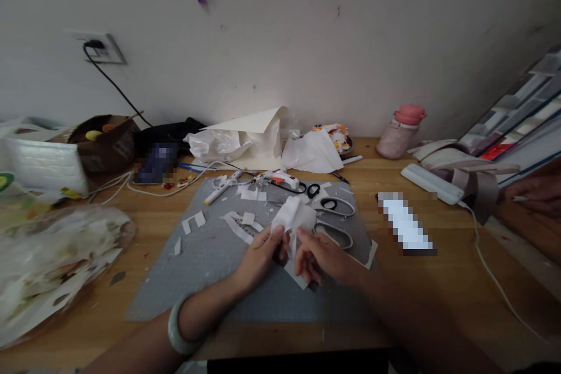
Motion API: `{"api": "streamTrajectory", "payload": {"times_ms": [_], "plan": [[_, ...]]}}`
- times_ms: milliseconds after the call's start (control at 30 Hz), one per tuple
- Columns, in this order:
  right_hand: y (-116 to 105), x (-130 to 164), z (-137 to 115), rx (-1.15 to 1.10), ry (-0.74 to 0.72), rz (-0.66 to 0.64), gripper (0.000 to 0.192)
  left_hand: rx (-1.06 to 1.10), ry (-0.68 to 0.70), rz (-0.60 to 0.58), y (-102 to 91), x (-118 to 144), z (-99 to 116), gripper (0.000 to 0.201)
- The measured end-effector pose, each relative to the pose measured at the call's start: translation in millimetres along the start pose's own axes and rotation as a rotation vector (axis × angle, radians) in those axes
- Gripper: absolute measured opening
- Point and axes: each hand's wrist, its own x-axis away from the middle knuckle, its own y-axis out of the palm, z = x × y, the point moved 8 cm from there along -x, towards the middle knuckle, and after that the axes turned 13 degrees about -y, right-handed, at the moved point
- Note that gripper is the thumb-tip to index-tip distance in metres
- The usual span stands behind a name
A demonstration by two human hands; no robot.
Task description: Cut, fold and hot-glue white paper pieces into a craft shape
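On the table (460, 274) lies 1 grey mat (188, 280). Above it, left hand (262, 249) and right hand (323, 254) have their fingers clamped on white paper (287, 215).

Looked forward and down from the wearer's head, in a single wide view above the near edge of the wooden table (153, 216). Faced the wall (272, 41) behind, across the upper part. Took in both forearms (219, 301) from close behind, with left hand (265, 242) and right hand (326, 254) just below centre.
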Motion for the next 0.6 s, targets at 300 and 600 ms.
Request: {"api": "streamTrajectory", "payload": {"times_ms": [300,600], "plan": [[-6,-10,6,-0.101,-0.125,0.227,0.051,-0.228,0.093,0.031,4.6,5,5,0.052],[2,-10,13,-0.431,-0.074,0.241,0.044,-0.123,0.041,-0.062,8.5,2,0,0.054]]}}
